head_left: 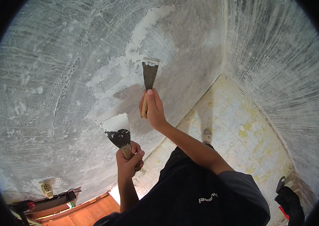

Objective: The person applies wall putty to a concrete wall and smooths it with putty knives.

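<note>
Head view: grey scraped wall (54, 75) meets a 2nd wall at a corner, stained tile floor (242, 128) below. White filler patch (118, 75) covers only a mid strip; most of wall looks bare, so work seems early. Right hand (152, 109) fully closed on narrow putty knife (150, 73), blade tip on wall. Left hand (129, 160) fisted round wider putty knife (117, 132) loaded w/ filler, held near wall.

Room of a home under renovation; bare grey wall (54, 75) streaked with white filler (122, 71); stained floor tiles (238, 124); wall socket (47, 187); wooden door frame (88, 205).
</note>
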The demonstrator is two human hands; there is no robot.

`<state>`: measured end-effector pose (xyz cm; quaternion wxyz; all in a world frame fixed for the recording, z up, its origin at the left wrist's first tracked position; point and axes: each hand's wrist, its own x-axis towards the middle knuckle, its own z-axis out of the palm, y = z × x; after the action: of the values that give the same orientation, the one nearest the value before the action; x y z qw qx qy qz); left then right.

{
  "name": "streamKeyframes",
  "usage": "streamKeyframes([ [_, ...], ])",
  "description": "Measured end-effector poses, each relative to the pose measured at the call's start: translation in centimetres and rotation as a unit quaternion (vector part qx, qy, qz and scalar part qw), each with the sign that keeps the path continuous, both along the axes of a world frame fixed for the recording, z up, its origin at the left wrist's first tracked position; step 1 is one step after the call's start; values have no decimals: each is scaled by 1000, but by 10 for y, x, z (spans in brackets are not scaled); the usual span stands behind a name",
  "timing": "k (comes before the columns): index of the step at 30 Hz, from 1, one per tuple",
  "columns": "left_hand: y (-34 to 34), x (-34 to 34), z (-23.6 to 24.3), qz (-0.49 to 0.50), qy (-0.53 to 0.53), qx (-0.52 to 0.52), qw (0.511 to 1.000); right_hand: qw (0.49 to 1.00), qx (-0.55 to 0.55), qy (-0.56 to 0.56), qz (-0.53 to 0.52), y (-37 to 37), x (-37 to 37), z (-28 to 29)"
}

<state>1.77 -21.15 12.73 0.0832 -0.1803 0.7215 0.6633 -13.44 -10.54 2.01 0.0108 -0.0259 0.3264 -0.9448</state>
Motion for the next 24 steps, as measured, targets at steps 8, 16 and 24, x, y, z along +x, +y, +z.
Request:
streamKeyframes([
  [8, -4, 5, 2, 3, 6, -6, 1000, 999, -23, 13, 48, -14, 15, -11],
  [16, -8, 9, 6, 15, 2, 2, 1000, 990, 6, -32, -140, -1, 9, -12],
  [24, -8, 8, 6, 13, -4, 3, 1000, 960, 143, 29, -237, -14, 15, -27],
])
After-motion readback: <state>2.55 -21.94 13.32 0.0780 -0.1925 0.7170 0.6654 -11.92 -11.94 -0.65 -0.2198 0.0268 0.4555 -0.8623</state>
